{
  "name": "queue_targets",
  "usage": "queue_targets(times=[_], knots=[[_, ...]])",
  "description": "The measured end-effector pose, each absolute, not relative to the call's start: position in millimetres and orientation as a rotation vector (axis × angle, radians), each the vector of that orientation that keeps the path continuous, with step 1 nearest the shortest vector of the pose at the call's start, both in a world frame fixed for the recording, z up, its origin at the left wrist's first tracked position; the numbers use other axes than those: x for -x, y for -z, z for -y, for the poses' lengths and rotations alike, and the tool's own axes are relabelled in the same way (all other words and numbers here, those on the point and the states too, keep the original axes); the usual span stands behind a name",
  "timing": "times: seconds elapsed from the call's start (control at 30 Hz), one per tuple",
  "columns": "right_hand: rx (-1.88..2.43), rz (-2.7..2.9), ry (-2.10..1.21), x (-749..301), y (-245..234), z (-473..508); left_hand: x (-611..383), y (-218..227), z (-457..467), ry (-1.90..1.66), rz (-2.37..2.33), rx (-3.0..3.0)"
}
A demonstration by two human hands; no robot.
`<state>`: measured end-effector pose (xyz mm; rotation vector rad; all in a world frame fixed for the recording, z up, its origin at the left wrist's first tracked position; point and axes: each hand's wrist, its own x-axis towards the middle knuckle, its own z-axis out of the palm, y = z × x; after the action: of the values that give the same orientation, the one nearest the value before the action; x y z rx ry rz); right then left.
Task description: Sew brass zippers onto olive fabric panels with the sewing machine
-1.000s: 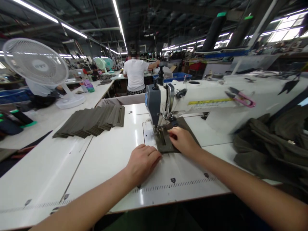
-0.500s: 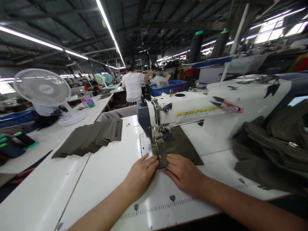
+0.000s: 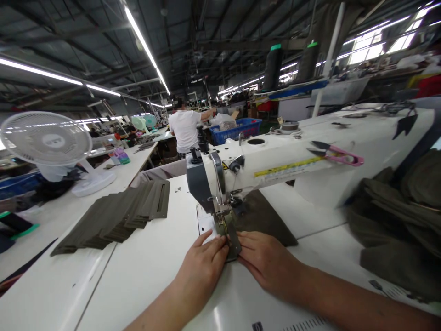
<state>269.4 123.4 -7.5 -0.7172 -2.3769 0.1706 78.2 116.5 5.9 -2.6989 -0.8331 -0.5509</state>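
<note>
A dark olive fabric strip (image 3: 234, 248) lies under the presser foot (image 3: 223, 219) of a white sewing machine (image 3: 282, 158). My left hand (image 3: 204, 261) presses its fingertips on the strip's left edge, thumb out to the side. From the right, my right hand (image 3: 270, 258) grips the strip's other edge with its fingers together. A larger olive fabric panel (image 3: 268, 218) spreads flat to the right of the needle, behind my right hand. The fingertips partly cover the strip's near end.
On the left of the table lies a fanned stack of olive pieces (image 3: 113, 214). Behind it stands a white fan (image 3: 48, 138). Pink-handled snips (image 3: 339, 155) rest on the machine arm. Bunched olive fabric (image 3: 389, 225) fills the right side. A person in white (image 3: 184, 131) is beyond, by a blue crate (image 3: 237, 131).
The view has shifted closer and tilted slightly, so the machine looks larger and the table's ruler markings sit lower. Both hands stay on the strip beside the presser foot.
</note>
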Motion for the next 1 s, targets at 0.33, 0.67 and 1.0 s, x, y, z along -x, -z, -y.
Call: queue_targets(times=[0.33, 0.67, 1.0], knots=[[0.744, 2.341, -0.204, -264.2, 10.4, -147.9, -81.6, -1.4, -137.9, 0.601, 0.973, 2.694], [0.779, 2.155, 0.345, -262.6, 10.7, -142.8, -73.3, -0.1, -134.2, 0.795, 1.135, 2.832], [0.941, 2.357, 0.107, -255.8, 17.5, -161.0, -71.0, 1.8, -148.1, 0.746, 1.07, 2.812]])
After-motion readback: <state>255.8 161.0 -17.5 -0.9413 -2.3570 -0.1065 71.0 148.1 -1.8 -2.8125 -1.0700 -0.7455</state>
